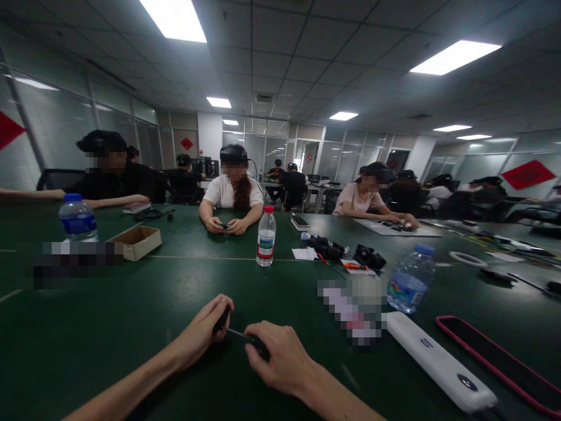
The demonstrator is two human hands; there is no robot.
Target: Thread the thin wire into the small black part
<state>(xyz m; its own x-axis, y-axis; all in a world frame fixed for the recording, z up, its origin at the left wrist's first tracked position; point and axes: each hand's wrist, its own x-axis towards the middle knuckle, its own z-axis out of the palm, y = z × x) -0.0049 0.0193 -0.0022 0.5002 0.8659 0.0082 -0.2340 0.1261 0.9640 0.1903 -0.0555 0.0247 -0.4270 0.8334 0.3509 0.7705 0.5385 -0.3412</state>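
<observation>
Just in front of me, over the green table (131, 327), my left hand (204, 327) is closed around a small black object (222, 320) whose kind I cannot make out. My right hand (284, 358) grips the black handle of a screwdriver (260, 347). Its thin metal shaft points left and reaches up to the black object; whether the tip sits in a screw is hidden. Beyond both hands stands an upright water bottle (265, 242) with a red cap.
On my right are a white elongated device (438, 362), a pink-edged black strip-like object (499, 362) and a blue-capped bottle (409, 280). Black parts (326, 247) and orange-handled pliers (356, 266) lie farther off. A cardboard box (137, 242) and another bottle (79, 219) are left. Several people sit around.
</observation>
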